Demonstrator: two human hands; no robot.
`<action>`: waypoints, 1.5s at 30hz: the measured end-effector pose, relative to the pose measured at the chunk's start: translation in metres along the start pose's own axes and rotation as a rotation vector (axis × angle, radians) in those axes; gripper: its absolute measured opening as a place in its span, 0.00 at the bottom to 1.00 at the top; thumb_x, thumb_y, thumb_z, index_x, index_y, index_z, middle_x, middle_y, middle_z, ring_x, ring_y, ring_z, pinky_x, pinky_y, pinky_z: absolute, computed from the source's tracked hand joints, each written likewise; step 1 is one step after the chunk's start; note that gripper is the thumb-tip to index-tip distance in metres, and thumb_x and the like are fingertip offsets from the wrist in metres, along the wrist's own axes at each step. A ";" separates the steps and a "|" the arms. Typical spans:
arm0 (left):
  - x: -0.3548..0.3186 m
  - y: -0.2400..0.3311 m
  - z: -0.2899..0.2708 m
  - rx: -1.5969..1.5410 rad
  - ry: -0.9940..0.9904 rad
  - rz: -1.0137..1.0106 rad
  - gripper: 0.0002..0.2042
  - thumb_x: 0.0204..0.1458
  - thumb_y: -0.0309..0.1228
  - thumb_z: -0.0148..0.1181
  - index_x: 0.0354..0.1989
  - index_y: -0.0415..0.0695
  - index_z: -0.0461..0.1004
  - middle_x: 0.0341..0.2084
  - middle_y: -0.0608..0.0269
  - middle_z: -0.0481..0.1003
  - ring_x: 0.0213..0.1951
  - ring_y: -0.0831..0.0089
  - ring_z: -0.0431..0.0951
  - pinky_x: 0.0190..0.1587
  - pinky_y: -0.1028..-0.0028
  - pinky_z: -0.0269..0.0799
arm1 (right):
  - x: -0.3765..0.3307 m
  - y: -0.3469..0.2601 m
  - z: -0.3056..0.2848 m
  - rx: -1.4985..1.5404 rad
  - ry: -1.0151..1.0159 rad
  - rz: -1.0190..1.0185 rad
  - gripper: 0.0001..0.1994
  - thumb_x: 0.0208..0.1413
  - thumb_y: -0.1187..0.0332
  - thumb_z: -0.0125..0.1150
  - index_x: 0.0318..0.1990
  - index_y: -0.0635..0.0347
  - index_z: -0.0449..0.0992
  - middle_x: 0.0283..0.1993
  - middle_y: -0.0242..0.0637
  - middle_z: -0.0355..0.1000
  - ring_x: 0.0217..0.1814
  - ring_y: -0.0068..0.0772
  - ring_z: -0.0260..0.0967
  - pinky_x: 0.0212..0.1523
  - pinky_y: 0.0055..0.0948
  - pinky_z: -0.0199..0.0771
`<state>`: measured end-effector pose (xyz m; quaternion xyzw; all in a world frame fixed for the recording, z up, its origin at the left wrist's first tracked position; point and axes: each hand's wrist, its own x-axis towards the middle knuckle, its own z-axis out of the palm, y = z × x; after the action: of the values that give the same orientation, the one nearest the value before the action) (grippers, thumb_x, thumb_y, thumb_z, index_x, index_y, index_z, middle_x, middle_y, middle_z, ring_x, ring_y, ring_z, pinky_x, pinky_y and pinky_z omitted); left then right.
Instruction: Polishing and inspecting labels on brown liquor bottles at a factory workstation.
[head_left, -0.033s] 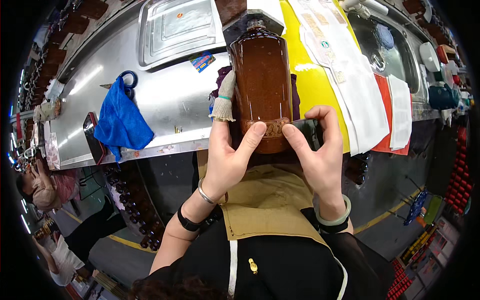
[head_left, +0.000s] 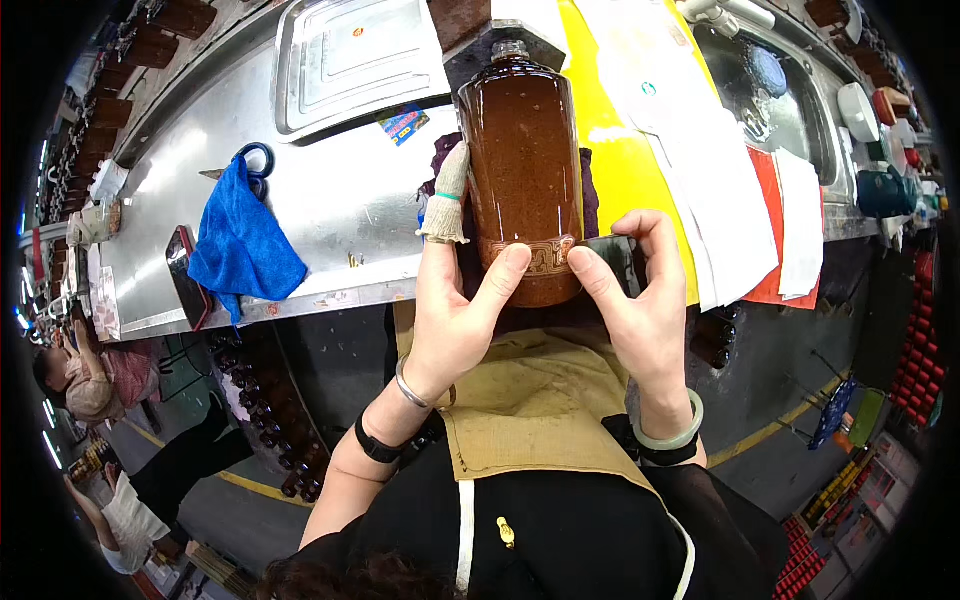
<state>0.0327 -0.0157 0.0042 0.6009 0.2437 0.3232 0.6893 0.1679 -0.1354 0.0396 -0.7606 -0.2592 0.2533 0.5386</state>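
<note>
A brown glossy bottle [head_left: 522, 150] lies on the bench, its neck pointing away from me and its base toward me. Around its lower part runs a band with a raised-looking geometric pattern [head_left: 545, 258]. My left hand [head_left: 450, 300] is closed round the bottle's left side, thumb pressed on the band. A knitted glove piece [head_left: 449, 195] covers some of its fingers. My right hand [head_left: 645, 300] pinches a dark, flat, shiny piece [head_left: 618, 258] at the band's right end. Its thumb tip touches the band's edge, and its index finger bends behind the piece. Dark purple cloth [head_left: 589, 190] shows under the bottle.
Left on the metal bench [head_left: 340, 200] are a blue cloth [head_left: 245, 245], scissors [head_left: 258, 165], a phone [head_left: 187, 275] and a metal tray [head_left: 360, 70]. To the right lie a yellow sheet [head_left: 625, 170], white sheets [head_left: 715, 190] and a sink [head_left: 770, 90]. People sit at far left.
My right thumb has shifted very slightly to the right along the band. The picture is brighter. My left hand and the bottle stay nearly where they were.
</note>
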 end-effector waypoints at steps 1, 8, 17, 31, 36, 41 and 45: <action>0.000 -0.003 0.000 -0.025 0.000 -0.012 0.39 0.64 0.24 0.62 0.80 0.34 0.47 0.77 0.49 0.55 0.77 0.62 0.56 0.78 0.62 0.51 | 0.002 0.008 -0.002 0.024 0.016 0.024 0.18 0.60 0.68 0.76 0.47 0.64 0.70 0.38 0.32 0.72 0.39 0.21 0.69 0.43 0.26 0.72; 0.001 0.001 0.000 0.009 -0.011 -0.003 0.39 0.65 0.24 0.61 0.80 0.34 0.45 0.77 0.48 0.54 0.77 0.61 0.56 0.78 0.62 0.50 | -0.001 0.003 -0.002 0.318 0.100 -0.119 0.12 0.70 0.76 0.57 0.57 0.66 0.67 0.51 0.35 0.69 0.51 0.21 0.66 0.54 0.23 0.68; -0.001 -0.006 -0.003 0.094 -0.004 0.007 0.40 0.65 0.24 0.61 0.81 0.35 0.44 0.79 0.47 0.51 0.79 0.60 0.52 0.79 0.61 0.48 | 0.004 0.011 -0.008 -0.045 0.100 -0.154 0.10 0.64 0.75 0.68 0.49 0.67 0.75 0.38 0.34 0.77 0.34 0.21 0.72 0.38 0.23 0.73; -0.010 -0.013 -0.015 0.612 0.030 0.264 0.42 0.43 0.21 0.76 0.72 0.31 0.65 0.71 0.45 0.67 0.71 0.55 0.69 0.72 0.62 0.64 | 0.000 -0.007 0.001 0.130 0.110 -0.266 0.10 0.64 0.76 0.68 0.50 0.66 0.75 0.38 0.32 0.76 0.35 0.19 0.69 0.38 0.23 0.71; -0.012 -0.006 -0.010 0.760 0.119 0.387 0.41 0.40 0.21 0.77 0.68 0.30 0.69 0.65 0.42 0.73 0.66 0.51 0.73 0.69 0.60 0.66 | 0.007 0.029 0.002 0.032 0.111 -0.154 0.10 0.65 0.75 0.67 0.48 0.68 0.74 0.37 0.33 0.76 0.32 0.20 0.68 0.35 0.24 0.70; -0.014 -0.007 -0.011 0.771 0.125 0.385 0.41 0.40 0.22 0.75 0.70 0.32 0.69 0.68 0.42 0.70 0.67 0.47 0.70 0.69 0.58 0.67 | 0.002 0.009 -0.003 0.148 0.139 -0.159 0.08 0.67 0.75 0.65 0.49 0.67 0.74 0.38 0.32 0.75 0.35 0.16 0.68 0.39 0.19 0.70; -0.014 -0.005 -0.009 0.894 0.134 0.461 0.40 0.41 0.23 0.74 0.69 0.38 0.71 0.71 0.41 0.65 0.69 0.44 0.64 0.71 0.53 0.62 | 0.000 0.019 0.012 0.162 0.027 -0.161 0.10 0.67 0.75 0.65 0.51 0.67 0.73 0.38 0.32 0.74 0.36 0.16 0.68 0.40 0.20 0.70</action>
<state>0.0177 -0.0206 -0.0029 0.8532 0.2631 0.3690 0.2583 0.1626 -0.1324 0.0180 -0.6947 -0.2908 0.2193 0.6203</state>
